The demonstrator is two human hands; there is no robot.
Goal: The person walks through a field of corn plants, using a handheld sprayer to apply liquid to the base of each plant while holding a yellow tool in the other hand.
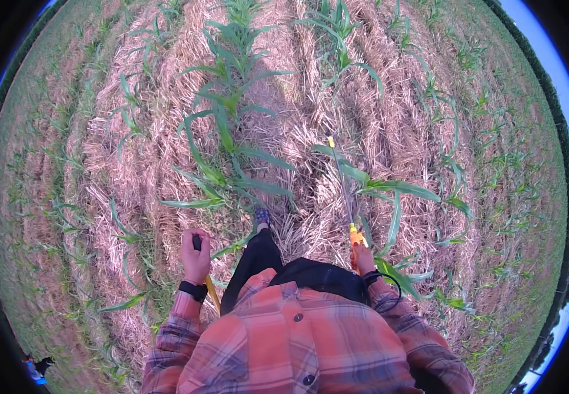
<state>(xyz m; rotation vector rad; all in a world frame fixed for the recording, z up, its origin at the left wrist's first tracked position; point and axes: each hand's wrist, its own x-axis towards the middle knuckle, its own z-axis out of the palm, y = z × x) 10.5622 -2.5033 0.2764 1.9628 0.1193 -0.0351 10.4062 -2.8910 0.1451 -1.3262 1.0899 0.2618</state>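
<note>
My right hand point(363, 258) is closed round the yellow handle of a spray wand point(345, 187). Its thin tube points forward and slightly left, with a yellow nozzle fitting at the far end, low over the straw between two plant rows. At my left side, my left hand point(196, 255) is wrapped round the black grip of a pump lever point(213, 295); a yellow bar runs back from it beside my leg. Close to the wand is a young corn plant point(399, 189) with long leaves. Another corn plant point(222, 167) stands ahead of my left foot.
Rows of corn run forward on both sides, with dry straw point(291, 226) over the soil between them. My shoe point(262, 217) is beside the middle row. Another person point(35, 369) is far off at the lower left. A dark tree line edges the field.
</note>
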